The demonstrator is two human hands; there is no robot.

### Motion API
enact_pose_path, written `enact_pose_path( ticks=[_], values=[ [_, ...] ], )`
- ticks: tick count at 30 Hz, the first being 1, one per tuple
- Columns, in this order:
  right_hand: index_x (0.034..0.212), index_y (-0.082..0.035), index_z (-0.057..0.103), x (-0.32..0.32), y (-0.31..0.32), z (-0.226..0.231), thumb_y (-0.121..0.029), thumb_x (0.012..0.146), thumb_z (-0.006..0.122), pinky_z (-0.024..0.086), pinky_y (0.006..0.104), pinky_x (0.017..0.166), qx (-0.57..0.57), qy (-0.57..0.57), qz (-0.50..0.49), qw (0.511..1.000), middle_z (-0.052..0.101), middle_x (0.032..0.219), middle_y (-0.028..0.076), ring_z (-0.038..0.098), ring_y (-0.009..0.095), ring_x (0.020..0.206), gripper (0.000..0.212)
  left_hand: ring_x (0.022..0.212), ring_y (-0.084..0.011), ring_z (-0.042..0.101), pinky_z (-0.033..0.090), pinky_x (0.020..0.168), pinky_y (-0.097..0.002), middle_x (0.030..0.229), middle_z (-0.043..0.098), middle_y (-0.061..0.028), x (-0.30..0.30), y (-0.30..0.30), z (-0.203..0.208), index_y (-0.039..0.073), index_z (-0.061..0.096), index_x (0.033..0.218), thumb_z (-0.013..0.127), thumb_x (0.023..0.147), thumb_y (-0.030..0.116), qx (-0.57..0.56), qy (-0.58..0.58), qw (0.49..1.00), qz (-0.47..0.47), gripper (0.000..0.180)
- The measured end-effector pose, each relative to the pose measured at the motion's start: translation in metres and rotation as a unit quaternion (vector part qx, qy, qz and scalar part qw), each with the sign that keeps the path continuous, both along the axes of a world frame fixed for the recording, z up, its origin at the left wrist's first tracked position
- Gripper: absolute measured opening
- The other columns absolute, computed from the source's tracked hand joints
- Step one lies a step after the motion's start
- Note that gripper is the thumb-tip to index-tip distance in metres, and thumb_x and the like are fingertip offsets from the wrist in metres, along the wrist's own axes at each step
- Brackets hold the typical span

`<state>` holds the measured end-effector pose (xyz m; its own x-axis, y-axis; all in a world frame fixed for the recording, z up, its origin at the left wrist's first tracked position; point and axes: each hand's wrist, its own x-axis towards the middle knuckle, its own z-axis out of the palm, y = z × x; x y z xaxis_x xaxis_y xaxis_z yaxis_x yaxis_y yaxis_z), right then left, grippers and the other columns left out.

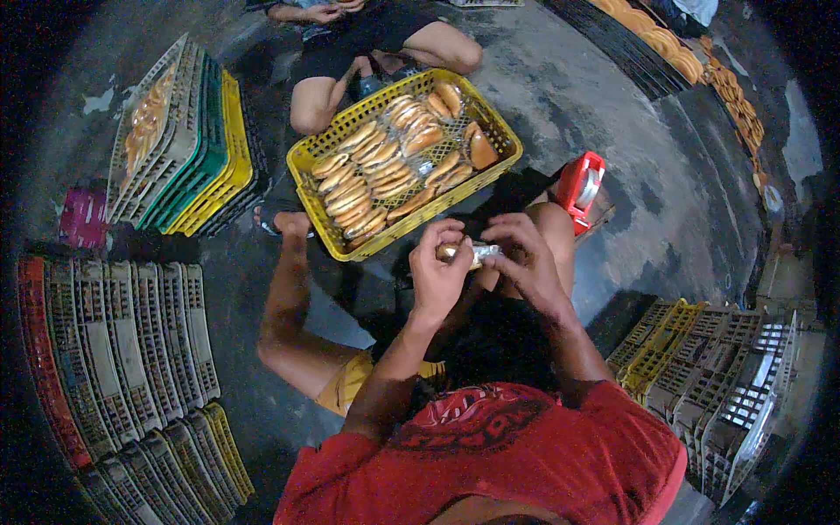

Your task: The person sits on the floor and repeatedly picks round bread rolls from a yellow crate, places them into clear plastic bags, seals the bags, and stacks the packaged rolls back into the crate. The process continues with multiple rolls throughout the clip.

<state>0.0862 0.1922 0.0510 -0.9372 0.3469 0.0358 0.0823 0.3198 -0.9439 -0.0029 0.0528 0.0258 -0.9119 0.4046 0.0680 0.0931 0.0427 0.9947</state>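
Note:
In front of my lap, my left hand (440, 269) is closed on a small bread bun in a clear plastic bag (480, 253). Its brown crust barely shows by the left fingers, and shiny, crumpled plastic sticks out to the right. My right hand (531, 265) pinches that plastic end between curled fingers. Just beyond both hands, a yellow plastic crate (411, 220) holds rows of golden-brown buns (356, 199) in clear bags. A red tape dispenser (580, 190) with a pale roll of tape stands to the right, beside my knee.
Another person (372, 39) sits across the crate. Stacked crates (179, 197) stand at the far left, with bagged bread on top. More crate stacks rise at the near left (131, 350) and right (713, 363). Loose bread (665, 48) lies at the far right.

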Motion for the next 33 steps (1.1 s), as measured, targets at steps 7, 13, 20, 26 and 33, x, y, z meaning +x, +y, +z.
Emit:
enact_pose_path(
  ticks=[7, 13, 20, 26, 33],
  values=[
    [0.102, 0.001, 0.061, -0.031, 0.005, -0.032, -0.015, 0.078, 0.075, 0.043, 0.0341, 0.09, -0.004, -0.051, -0.012, 0.999, 0.058, 0.111, 0.013, 0.053, 0.024, 0.107, 0.033, 0.089, -0.0136, 0.061, 0.048, 0.082, -0.0276, 0.099, 0.067, -0.0062, -0.03, -0.022, -0.015, -0.002, 0.061, 0.111, 0.069, 0.086, 0.015, 0.019, -0.149, 0.972, -0.179, 0.031],
    [0.121, 0.0, 0.051, -0.05, -0.028, -0.058, -0.037, 0.074, 0.08, 0.041, 0.0518, 0.098, 0.166, -0.118, -0.03, 0.979, 0.057, 0.121, 0.024, 0.054, 0.037, 0.117, 0.066, 0.1, -0.0155, 0.06, 0.049, 0.085, -0.0295, 0.109, 0.064, -0.0094, -0.039, -0.014, -0.078, -0.002, 0.056, 0.12, 0.064, 0.094, 0.028, 0.174, -0.262, 0.949, -0.032, 0.041],
    [0.136, 0.0, 0.043, -0.082, 0.022, -0.098, -0.004, 0.08, 0.068, 0.04, 0.034, 0.103, -0.15, -0.081, -0.038, 0.985, 0.055, 0.129, 0.012, 0.051, 0.019, 0.121, 0.061, 0.088, -0.033, 0.069, 0.055, 0.076, -0.0405, 0.095, 0.072, -0.0156, -0.175, -0.004, -0.198, 0.007, 0.074, 0.097, 0.066, 0.082, 0.034, -0.564, 0.089, 0.819, -0.061, 0.031],
    [0.129, -0.001, 0.051, -0.163, 0.03, -0.108, 0.004, 0.075, 0.067, 0.04, 0.0317, 0.103, -0.015, 0.019, 0.087, 0.996, 0.057, 0.125, 0.007, 0.053, 0.019, 0.118, 0.057, 0.104, -0.0353, 0.064, 0.052, 0.088, -0.0417, 0.112, 0.066, -0.0222, -0.234, -0.022, -0.328, 0.003, 0.069, 0.108, 0.059, 0.083, 0.024, -0.565, 0.145, 0.795, -0.169, 0.033],
    [0.123, -0.003, 0.056, -0.217, 0.037, -0.15, 0.006, 0.077, 0.068, 0.046, 0.0326, 0.1, -0.066, -0.011, 0.112, 0.991, 0.061, 0.115, 0.004, 0.057, 0.017, 0.113, 0.048, 0.112, -0.0368, 0.06, 0.047, 0.097, -0.0424, 0.117, 0.064, -0.0227, -0.257, 0.017, -0.347, -0.002, 0.065, 0.112, 0.061, 0.083, 0.025, -0.403, 0.121, 0.886, -0.197, 0.04]
  ],
)
